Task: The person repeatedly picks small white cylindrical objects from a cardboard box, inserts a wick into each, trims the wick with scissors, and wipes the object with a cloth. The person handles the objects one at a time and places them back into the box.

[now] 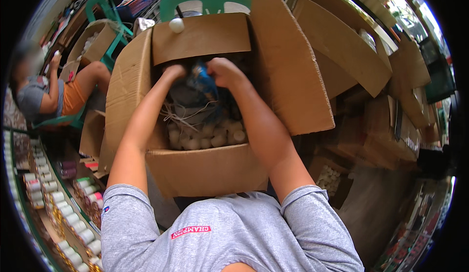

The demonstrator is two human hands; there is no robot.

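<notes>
Head view | blue plastic (205,82): long axis pointing away, slightly left | right hand (223,72) pinching it | left hand (175,72): cannot tell

top: heather-grey T-shirt (244,233), loosely creased | chest: red rectangular patch (191,231) with pale lettering | left sleeve (128,206): short, small blue-and-red mark (105,210) on its outer side | right sleeve (312,208): short, plain grey, stitched hem | forearms (264,120): bare | hands (224,72): bare

Apparently a cluttered workshop, cardboard boxes (337,47) crowded together, white cylinders (73,219) in rows
</notes>
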